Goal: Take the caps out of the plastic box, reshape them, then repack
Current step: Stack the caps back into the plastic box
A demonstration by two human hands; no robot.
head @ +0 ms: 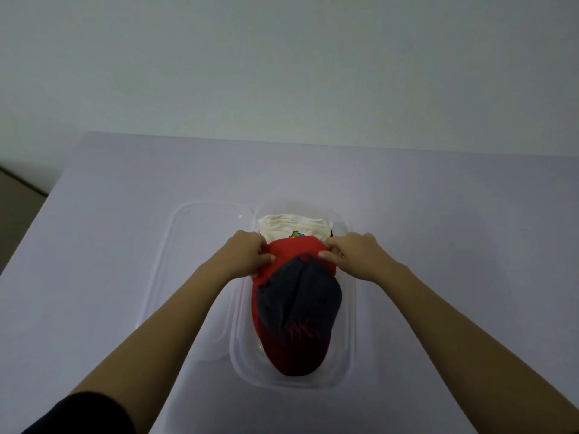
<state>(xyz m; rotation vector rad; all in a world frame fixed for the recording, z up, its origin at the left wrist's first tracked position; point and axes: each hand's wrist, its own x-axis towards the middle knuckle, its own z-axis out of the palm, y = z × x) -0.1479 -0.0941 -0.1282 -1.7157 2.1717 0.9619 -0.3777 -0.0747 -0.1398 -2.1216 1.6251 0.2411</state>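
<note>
- The red-and-navy fabric cap (pixel 294 314) is pinched at its far edge by the left hand (pixel 247 255) and right hand (pixel 357 255); each grip is clenched on it.
- It is held in the clear plastic box (pixel 349 324), a cream cap (pixel 294 227) behind.

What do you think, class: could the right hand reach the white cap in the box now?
Probably yes. The white cap lies mostly uncovered just beyond the right hand, with the lid off, but that hand must first release the red cap.
</note>
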